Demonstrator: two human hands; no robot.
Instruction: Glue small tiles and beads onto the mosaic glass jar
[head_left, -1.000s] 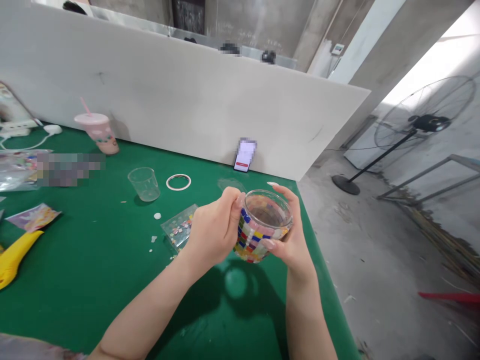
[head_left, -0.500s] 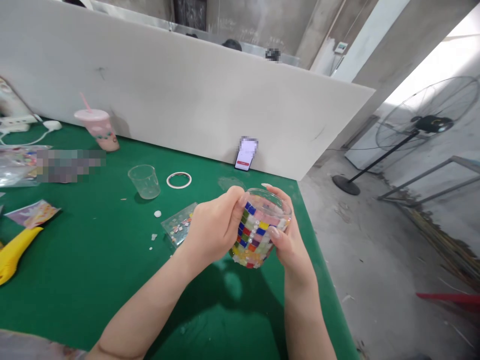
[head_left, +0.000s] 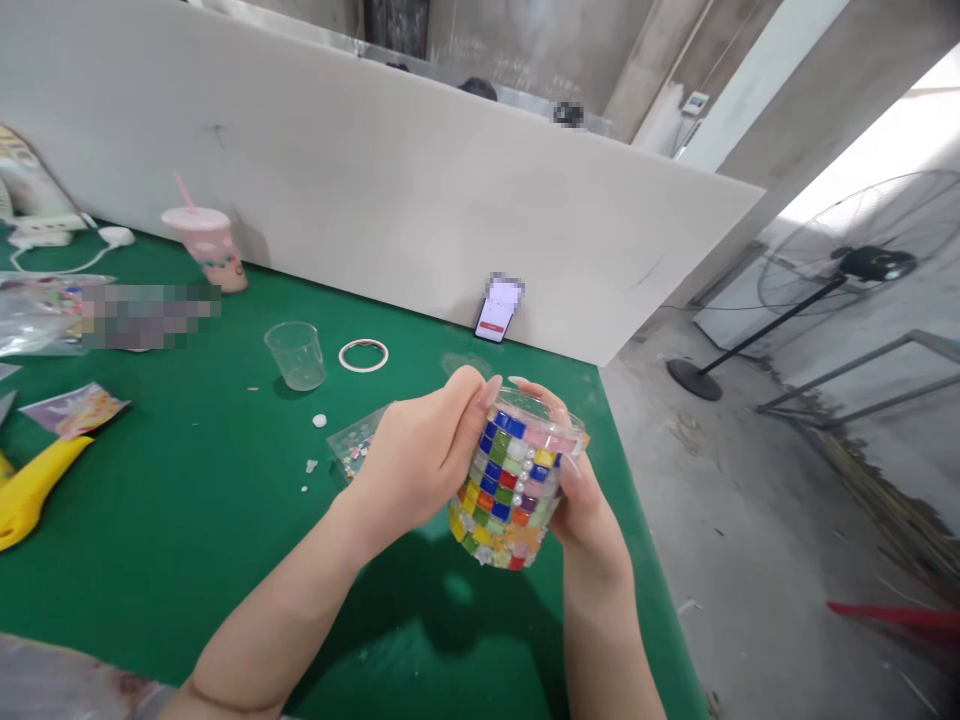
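Observation:
Between my hands, above the green table, I hold a clear glass cup (head_left: 510, 490) covered in small coloured mosaic tiles with a vertical row of white pearl beads. Its bare rim faces up and the cup leans slightly. My left hand (head_left: 424, 450) grips the left side near the rim, thumb against the upper tiles; its other fingers are mostly hidden. My right hand (head_left: 589, 500) wraps the right side, thumb on the tiles and a finger behind the rim. A clear packet of small tiles (head_left: 352, 445) lies partly hidden behind my left hand.
On the green table (head_left: 187, 530) stand a clear plastic cup (head_left: 298, 360) and a pink drink cup (head_left: 210, 250). A white ring (head_left: 364, 356), a yellow-handled tool (head_left: 45, 490) and small white bits lie about. A phone (head_left: 497, 310) leans on the white partition (head_left: 420, 190). The table's edge runs along the right.
The mosaic cup has turned and tilted in my hands, sitting slightly lower, so more of its tiled side faces me. Both hands keep their hold. The view has shifted slightly.

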